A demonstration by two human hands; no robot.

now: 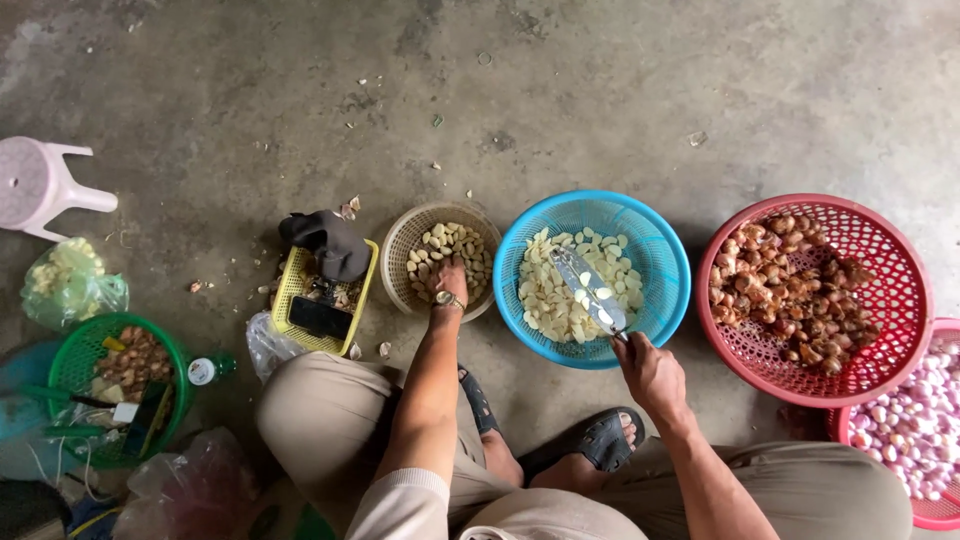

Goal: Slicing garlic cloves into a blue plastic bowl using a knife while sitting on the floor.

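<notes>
Right hand (652,374) grips a steel knife (590,290) over the blue plastic basket (660,240); left hand (449,280) pinches cloves in the beige woven basket (400,245)

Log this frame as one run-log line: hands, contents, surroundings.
left hand: in beige basket of garlic cloves | right hand: holds knife over blue basket | red basket: unpeeled shallots
</notes>
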